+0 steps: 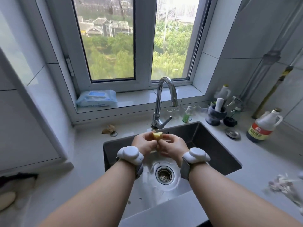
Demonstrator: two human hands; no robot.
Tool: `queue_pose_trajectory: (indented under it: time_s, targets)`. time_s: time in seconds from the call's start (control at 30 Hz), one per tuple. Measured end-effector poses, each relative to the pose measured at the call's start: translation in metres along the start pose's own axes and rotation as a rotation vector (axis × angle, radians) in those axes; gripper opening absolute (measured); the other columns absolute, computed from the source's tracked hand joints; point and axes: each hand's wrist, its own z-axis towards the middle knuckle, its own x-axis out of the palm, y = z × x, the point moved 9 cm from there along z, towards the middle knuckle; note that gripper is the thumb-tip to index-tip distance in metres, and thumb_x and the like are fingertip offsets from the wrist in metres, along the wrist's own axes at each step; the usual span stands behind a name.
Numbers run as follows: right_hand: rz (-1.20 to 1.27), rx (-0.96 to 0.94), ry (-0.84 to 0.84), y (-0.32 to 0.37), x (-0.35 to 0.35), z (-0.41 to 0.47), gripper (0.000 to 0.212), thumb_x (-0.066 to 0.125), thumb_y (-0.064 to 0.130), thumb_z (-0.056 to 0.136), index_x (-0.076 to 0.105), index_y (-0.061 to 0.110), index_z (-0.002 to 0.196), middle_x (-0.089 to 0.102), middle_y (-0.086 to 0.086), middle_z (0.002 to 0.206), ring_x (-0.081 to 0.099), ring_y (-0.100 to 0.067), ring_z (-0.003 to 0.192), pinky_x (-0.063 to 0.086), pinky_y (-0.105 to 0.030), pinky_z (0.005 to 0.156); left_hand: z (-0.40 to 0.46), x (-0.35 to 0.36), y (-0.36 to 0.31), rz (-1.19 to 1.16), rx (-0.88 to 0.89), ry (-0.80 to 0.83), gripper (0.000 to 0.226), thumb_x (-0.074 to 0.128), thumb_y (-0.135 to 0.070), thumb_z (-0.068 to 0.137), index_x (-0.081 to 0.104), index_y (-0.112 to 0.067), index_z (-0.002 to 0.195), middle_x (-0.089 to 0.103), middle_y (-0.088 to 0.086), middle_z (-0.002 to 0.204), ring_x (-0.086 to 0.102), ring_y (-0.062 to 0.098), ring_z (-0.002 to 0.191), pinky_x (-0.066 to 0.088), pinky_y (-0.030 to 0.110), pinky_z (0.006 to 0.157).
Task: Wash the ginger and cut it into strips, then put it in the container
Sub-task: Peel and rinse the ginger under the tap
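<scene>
Two hands are being held together over the sink (pixel 213 145), just in front of the tap (pixel 161 102). A piece of ginger (pixel 157 136) is being pinched between them: the left hand (pixel 144 142) is curled round its left side, and the right hand (pixel 172 145) is curled against its right and lower side, fingertips of both touching it. The cut yellow face of the ginger is being turned upward. A white band is being worn on each wrist.

The ginger is being held above the back half of the sink, below the spout and well above the drain (pixel 164 175). Whether water is running cannot be told; the sink floor around the drain is looking wet.

Another knobbly piece, likely ginger (pixel 109 128), is lying on the table (pixel 270 158) to the left of the tap base, apart from the hands.

On the window sill, a pack of wet wipes (pixel 96 98) is lying flat. To the right of the sink, a small green bottle (pixel 186 114), a grey mortar with a white pestle (pixel 215 113), a metal sink plug (pixel 232 133) and a dark sauce bottle with a red label (pixel 264 126) are standing on the table. Pale peelings (pixel 282 184) are scattered near the right edge. A blurred dark-handled item is showing at the far left edge; what it is cannot be told.
</scene>
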Motion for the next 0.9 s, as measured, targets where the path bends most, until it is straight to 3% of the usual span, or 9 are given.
queue_pose_trajectory:
  time_s: [0.07,0.17,0.3,0.47,0.6,0.73,0.9]
  targets:
    - [-0.082,-0.037,-0.046,0.006,0.001,0.004,0.026,0.071,0.017,0.089,0.061,0.008,0.111,0.069,-0.013,0.101,0.068,-0.019,0.077,0.059,-0.038,0.075,0.002,-0.012,0.003,0.004,-0.033,-0.064,0.030,0.066,0.001,0.076,0.067,-0.023,0.093,0.073,-0.005,0.080,0.069,0.010,0.074,0.057,0.028,0.075]
    - [-0.147,-0.074,-0.051,0.012,0.010,0.013,0.020,0.072,0.017,0.088,0.058,0.013,0.102,0.068,-0.009,0.096,0.068,-0.022,0.078,0.058,-0.041,0.075,0.006,-0.027,0.007,0.085,-0.075,-0.125,0.017,0.072,-0.013,0.075,0.069,-0.019,0.090,0.074,0.004,0.087,0.070,0.017,0.078,0.058,0.036,0.081]
    - [-0.178,-0.100,0.020,0.015,0.036,0.023,0.016,0.069,0.010,0.089,0.058,0.013,0.099,0.071,-0.011,0.094,0.072,-0.032,0.087,0.058,-0.047,0.081,0.003,-0.057,-0.006,0.291,-0.046,-0.277,0.012,0.069,-0.012,0.078,0.065,-0.023,0.081,0.071,-0.004,0.078,0.069,0.015,0.074,0.057,0.028,0.073]
    - [-0.253,-0.139,0.091,0.013,0.064,0.034,0.015,0.068,0.012,0.089,0.057,0.019,0.096,0.073,-0.010,0.097,0.072,-0.030,0.089,0.059,-0.045,0.082,-0.010,-0.084,-0.023,0.537,-0.072,-0.423,0.019,0.067,-0.014,0.075,0.061,-0.025,0.090,0.069,-0.008,0.084,0.062,0.011,0.081,0.043,0.018,0.067]
    - [-0.183,-0.121,0.171,0.013,0.078,0.041,0.014,0.068,0.014,0.089,0.056,0.021,0.093,0.071,-0.014,0.105,0.071,-0.033,0.091,0.058,-0.049,0.083,-0.010,-0.099,-0.019,0.499,-0.074,-0.490,0.015,0.068,-0.017,0.076,0.061,-0.026,0.086,0.067,-0.007,0.086,0.064,0.013,0.081,0.046,0.019,0.067]
    - [0.035,-0.014,0.196,0.003,0.068,0.050,0.009,0.066,0.013,0.093,0.058,0.014,0.096,0.069,-0.022,0.107,0.067,-0.028,0.083,0.057,-0.041,0.074,-0.003,-0.089,-0.015,0.302,-0.032,-0.406,0.009,0.072,-0.019,0.081,0.065,-0.024,0.078,0.071,-0.002,0.082,0.069,0.017,0.077,0.058,0.035,0.076]
    - [0.005,-0.021,0.187,0.004,0.034,0.061,0.006,0.065,0.011,0.094,0.062,0.015,0.090,0.070,-0.015,0.094,0.068,-0.028,0.078,0.056,-0.036,0.066,0.009,-0.055,-0.013,0.281,-0.096,-0.357,0.020,0.080,-0.023,0.072,0.068,-0.016,0.087,0.073,0.003,0.082,0.070,0.018,0.077,0.057,0.032,0.070]
